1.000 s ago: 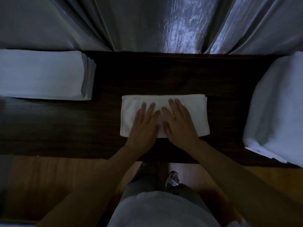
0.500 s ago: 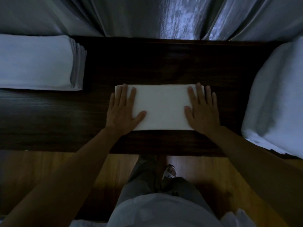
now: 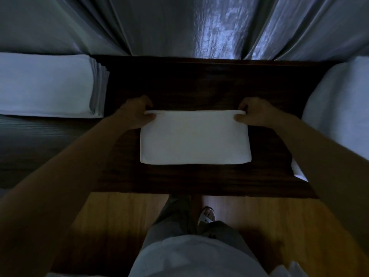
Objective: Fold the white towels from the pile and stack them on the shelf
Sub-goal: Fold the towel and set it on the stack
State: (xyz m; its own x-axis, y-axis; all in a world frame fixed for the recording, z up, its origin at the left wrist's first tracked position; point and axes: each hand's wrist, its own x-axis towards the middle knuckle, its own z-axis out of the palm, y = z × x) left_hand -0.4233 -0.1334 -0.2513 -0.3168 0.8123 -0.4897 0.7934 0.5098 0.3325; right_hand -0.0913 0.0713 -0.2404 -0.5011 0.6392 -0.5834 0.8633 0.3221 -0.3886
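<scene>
Nearest, a sandalled foot point(image 3: 207, 216) stands on the wooden floor point(image 3: 119, 212). Above it, on the dark tabletop point(image 3: 199, 176), lies the folded white towel point(image 3: 195, 138), flat and squared. The left hand point(image 3: 135, 114) and right hand point(image 3: 253, 113) each pinch a far corner of it (the grip of both is clamped on the towel's far hem). Left sits a stack of folded towels point(image 3: 46, 84), right the loose pile point(image 3: 339, 108), and beyond hang grey curtains point(image 3: 179, 25).
</scene>
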